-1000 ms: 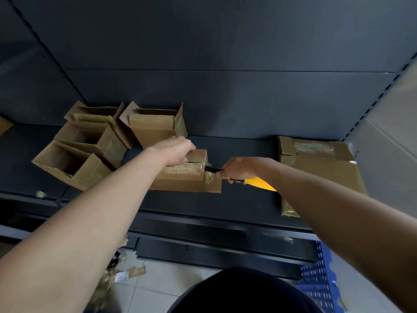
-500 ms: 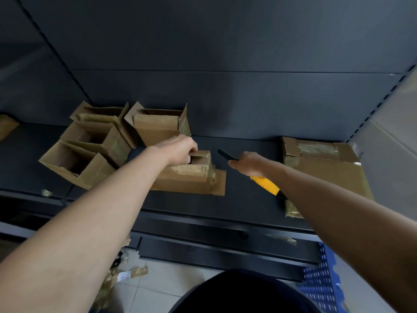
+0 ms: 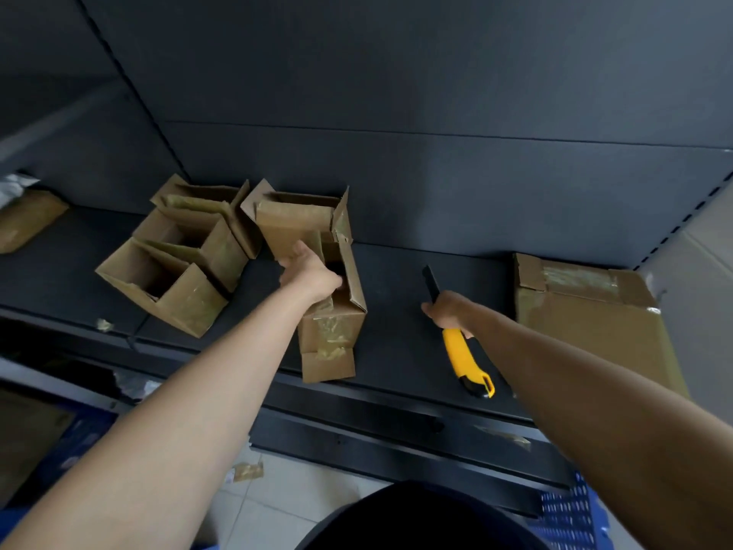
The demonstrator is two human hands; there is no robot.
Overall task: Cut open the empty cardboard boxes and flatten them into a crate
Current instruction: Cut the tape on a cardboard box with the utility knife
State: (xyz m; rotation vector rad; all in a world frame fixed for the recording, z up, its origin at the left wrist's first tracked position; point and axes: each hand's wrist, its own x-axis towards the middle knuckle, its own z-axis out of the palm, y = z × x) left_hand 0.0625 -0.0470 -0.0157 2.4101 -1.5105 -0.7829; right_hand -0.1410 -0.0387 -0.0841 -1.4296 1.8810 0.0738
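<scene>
Two hands: the left hand (image 3: 311, 273) and the right hand (image 3: 450, 315) are stretched out over a dark metal shelf (image 3: 396, 311), well apart from each other.
Left fingers: they are curled over the rim at the open far end of a narrow cardboard box (image 3: 337, 315), which is gripped there; the fingertips are hidden inside the opening.
Box position: the cardboard box is laid lengthwise near the middle of the shelf, with a taped flap folded out at its near end and reaching the shelf's front edge.
Right fingers: they are closed round a utility knife (image 3: 464, 353); the yellow handle is seen sticking out on the near side and the black front end points away to the far left. Whether the blade is out cannot be told.
Knife position: it is held to the right of the cardboard box, apart from it, over the shelf.
Left of shelf: three open boxes (image 3: 170, 271) are clustered together, and a fourth box (image 3: 295, 222), also opened, is stood just beyond the gripped one.
Right end of shelf: a larger taped carton (image 3: 587, 319) is laid flat and closed.
Near right: a blue perforated crate (image 3: 567, 518) is partly seen below the shelf.
Below: the tiled floor (image 3: 285, 494) is littered with tape scraps (image 3: 246, 470).
</scene>
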